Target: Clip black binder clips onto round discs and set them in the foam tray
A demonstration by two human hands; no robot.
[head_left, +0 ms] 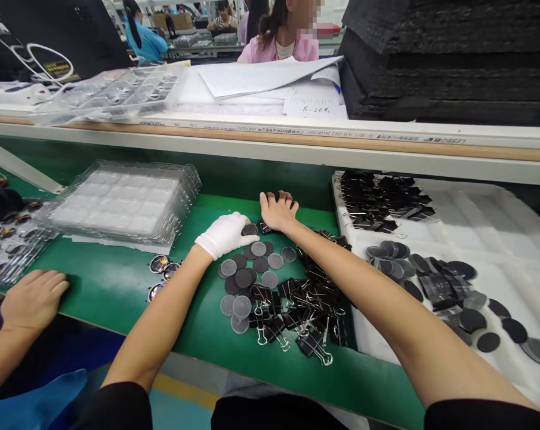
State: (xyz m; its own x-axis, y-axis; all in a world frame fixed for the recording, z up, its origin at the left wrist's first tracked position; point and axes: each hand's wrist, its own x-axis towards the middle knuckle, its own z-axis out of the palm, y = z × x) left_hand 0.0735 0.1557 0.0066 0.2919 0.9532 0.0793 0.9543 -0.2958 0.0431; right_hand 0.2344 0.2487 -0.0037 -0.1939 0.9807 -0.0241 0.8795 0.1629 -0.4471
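My left hand [224, 235], in a white glove, reaches over the green table with a dark round disc [250, 229] between thumb and fingers. Just to its right, my bare right hand [278, 211] is spread flat at the back of the tabletop, its wrist beside a black binder clip [265, 227]. Loose black and clear-faced discs [244, 278] lie in front of my left hand. A heap of black binder clips [312, 298] with wire handles spreads under and beside my right forearm, which hides part of it.
A white tray [457, 209] at right bears more clips and discs. Stacked clear plastic trays [117, 200] stand at left, near several small round watch-like parts [158, 263]. A co-worker's hand [34, 298] rests at the left table edge. A shelf rail [270, 143] crosses above.
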